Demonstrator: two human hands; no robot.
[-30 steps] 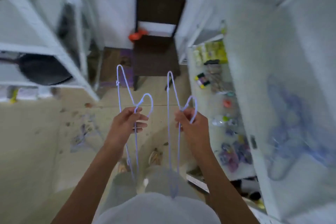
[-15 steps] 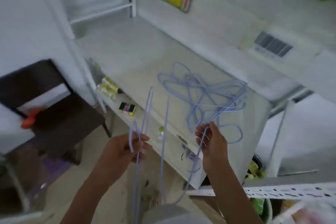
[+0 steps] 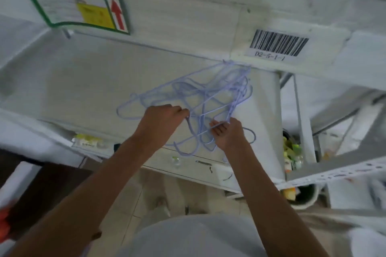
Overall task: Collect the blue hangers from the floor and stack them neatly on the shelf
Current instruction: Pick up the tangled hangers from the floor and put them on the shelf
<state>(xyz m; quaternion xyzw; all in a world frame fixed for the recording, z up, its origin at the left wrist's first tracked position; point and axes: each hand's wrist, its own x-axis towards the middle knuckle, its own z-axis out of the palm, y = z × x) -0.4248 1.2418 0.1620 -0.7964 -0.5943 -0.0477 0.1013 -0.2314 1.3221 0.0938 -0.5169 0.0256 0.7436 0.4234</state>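
I see a flat white shelf point(image 3: 87, 81) carrying a tangled pile of thin blue wire hangers point(image 3: 208, 98). My left hand point(image 3: 160, 123) and right hand point(image 3: 227, 133) each pinch a looped wire at the pile's near edge.

Both hands point(image 3: 228, 134) brought hangers point(image 3: 200, 98) (blue) onto shelf point(image 3: 83, 81).

A white shelf point(image 3: 87, 81) is carrying a tangled pile of blue hangers point(image 3: 208, 98), lying just beyond and around the fingers point(image 3: 215, 126) at its right end.
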